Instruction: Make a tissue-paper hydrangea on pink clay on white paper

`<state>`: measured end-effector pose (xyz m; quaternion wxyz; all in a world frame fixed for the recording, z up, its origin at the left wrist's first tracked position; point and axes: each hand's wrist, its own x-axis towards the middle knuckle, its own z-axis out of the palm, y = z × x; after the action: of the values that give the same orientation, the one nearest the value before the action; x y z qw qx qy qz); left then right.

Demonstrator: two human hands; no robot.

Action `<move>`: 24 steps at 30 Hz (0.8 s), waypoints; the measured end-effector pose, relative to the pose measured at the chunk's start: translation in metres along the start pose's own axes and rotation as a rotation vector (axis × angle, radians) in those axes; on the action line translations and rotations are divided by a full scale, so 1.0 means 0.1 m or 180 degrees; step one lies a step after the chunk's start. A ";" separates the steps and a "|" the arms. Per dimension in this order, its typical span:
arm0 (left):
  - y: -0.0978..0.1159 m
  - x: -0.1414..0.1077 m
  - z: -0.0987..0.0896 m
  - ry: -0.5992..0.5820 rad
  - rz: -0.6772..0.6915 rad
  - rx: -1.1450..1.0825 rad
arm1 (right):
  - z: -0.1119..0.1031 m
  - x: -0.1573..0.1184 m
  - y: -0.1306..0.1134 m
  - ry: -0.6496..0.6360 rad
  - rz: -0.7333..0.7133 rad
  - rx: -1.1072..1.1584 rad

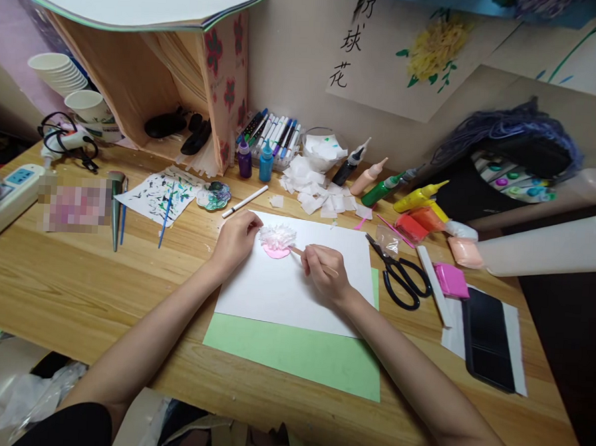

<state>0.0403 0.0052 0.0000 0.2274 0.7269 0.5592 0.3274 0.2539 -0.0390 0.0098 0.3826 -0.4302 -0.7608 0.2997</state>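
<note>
A sheet of white paper [284, 302] lies over a green sheet [296, 356] on the desk. Near the white sheet's top left, a tuft of frilly white paper pieces [278, 236] sits along the upper part of a flat pink patch [276, 252]. My right hand [325, 268] grips a thin wooden stick [331, 271], its tip at the right side of the pink patch. My left hand [236, 242] rests at the paper's left edge beside the tuft, fingers curled together; whether anything is between its fingertips is hidden.
Torn white paper pieces [310, 184] lie behind the sheet, near paint bottles [382, 189]. Black-handled scissors [400, 275], a pink clay pack [451, 280] and a phone [489, 339] are on the right. Paintbrushes [166, 216], a paint palette [213, 195] and a white pen [245, 201] lie left.
</note>
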 end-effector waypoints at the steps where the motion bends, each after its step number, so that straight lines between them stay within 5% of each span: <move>1: 0.00 0.00 0.00 0.0002 0.0007 -0.0002 | 0.00 0.01 0.00 -0.0020 0.0013 -0.0016; 10: -0.02 0.00 0.00 -0.0001 0.0031 -0.0008 | 0.05 0.07 0.02 -0.0007 0.0320 0.0091; 18: -0.02 0.00 0.00 -0.0001 0.0014 -0.0027 | 0.04 0.36 -0.05 0.0395 0.1538 0.0867; 24: -0.01 0.01 -0.01 0.0020 -0.0005 -0.0026 | -0.01 0.80 0.07 0.0033 0.2166 0.0899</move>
<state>0.0390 0.0061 -0.0002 0.2289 0.7245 0.5592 0.3317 0.2306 0.0347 0.0311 0.3205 -0.6031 -0.5233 0.5096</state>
